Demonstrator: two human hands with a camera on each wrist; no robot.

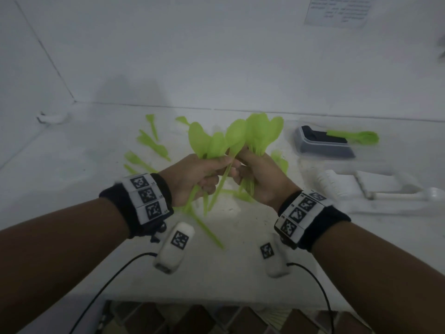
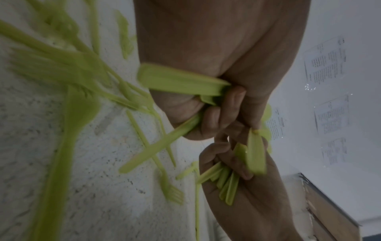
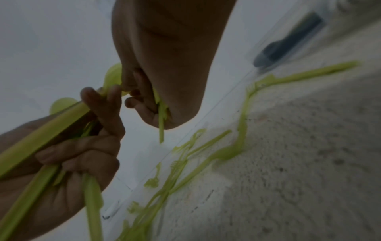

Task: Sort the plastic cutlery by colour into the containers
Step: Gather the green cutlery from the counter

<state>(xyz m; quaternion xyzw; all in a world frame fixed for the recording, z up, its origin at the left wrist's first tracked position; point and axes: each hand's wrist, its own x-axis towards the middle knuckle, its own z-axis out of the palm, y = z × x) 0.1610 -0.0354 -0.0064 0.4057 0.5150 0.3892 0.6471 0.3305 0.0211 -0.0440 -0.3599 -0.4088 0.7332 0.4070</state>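
Both hands are raised above the white table, each gripping a bundle of green plastic spoons by the handles, bowls up. My left hand [image 1: 197, 175] holds the left bundle [image 1: 204, 141]; its curled fingers [image 2: 218, 110] wrap the handles [image 2: 181, 81]. My right hand [image 1: 258, 175] holds the right bundle [image 1: 263, 131], with the handles [image 2: 228, 184] sticking out below the fist. The hands touch at the fingertips, where one more spoon [image 1: 234, 137] stands between them. Loose green forks [image 1: 151, 143] lie on the table behind the left hand.
A clear container [image 1: 301, 141] at the right holds dark cutlery and one green spoon [image 1: 354, 137]. Nearer, a second clear container [image 1: 313, 162] holds white cutlery [image 1: 334, 186]. A green piece [image 1: 209, 231] lies under the hands. White walls close the back and left.
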